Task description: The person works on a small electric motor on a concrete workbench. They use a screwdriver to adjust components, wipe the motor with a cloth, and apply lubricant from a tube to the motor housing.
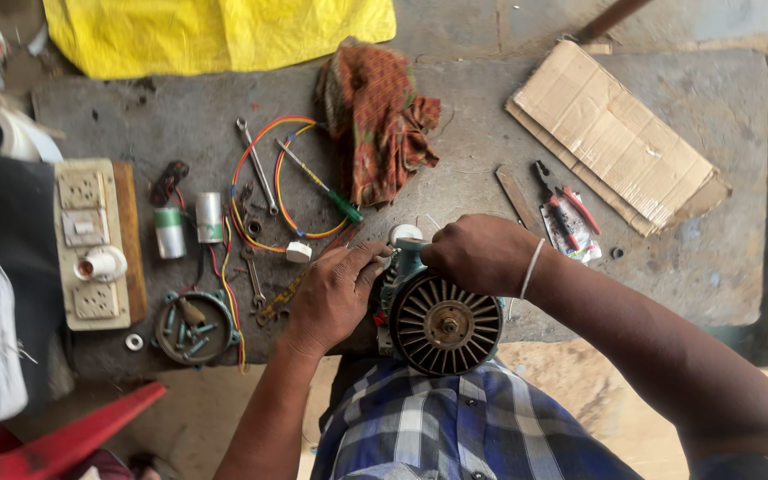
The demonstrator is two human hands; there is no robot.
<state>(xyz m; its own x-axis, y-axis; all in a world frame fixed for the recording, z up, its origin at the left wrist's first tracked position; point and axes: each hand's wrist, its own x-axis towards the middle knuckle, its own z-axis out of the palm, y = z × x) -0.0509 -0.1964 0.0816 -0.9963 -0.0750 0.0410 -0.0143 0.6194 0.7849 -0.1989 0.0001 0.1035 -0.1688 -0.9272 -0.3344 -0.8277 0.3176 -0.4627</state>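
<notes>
Motor (442, 324) at grey workbench (491, 133) edge, both hands (335, 293) gripping.

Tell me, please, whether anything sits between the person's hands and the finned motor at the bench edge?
Nothing visible does: the left hand and the right hand already rest on the motor, one at each side of its top.

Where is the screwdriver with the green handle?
The green-handled screwdriver lies on the grey table, inside the loop of coloured wires, just left of the orange patterned cloth and above the left hand.
</notes>
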